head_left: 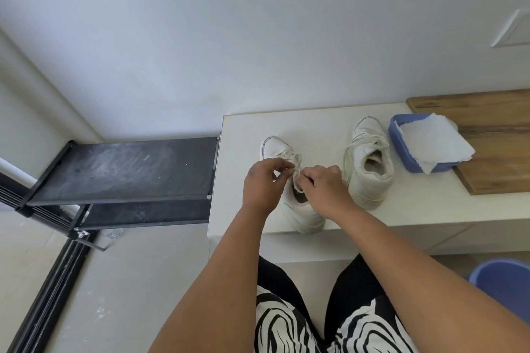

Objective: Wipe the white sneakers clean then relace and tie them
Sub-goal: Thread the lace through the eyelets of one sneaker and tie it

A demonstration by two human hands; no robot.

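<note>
Two white sneakers stand on a white bench, toes pointing away from me. The left sneaker is under both my hands, near the bench's front edge. My left hand and my right hand each pinch part of its white lace above the tongue. The fingers meet over the shoe's opening, and the hands hide most of the lacing. The right sneaker stands apart to the right, laced, with loose lace ends hanging down its left side.
A blue tub draped with a white cloth sits right of the sneakers, beside a wooden board. A black shelf rack stands left of the bench. A blue bucket is on the floor at lower right.
</note>
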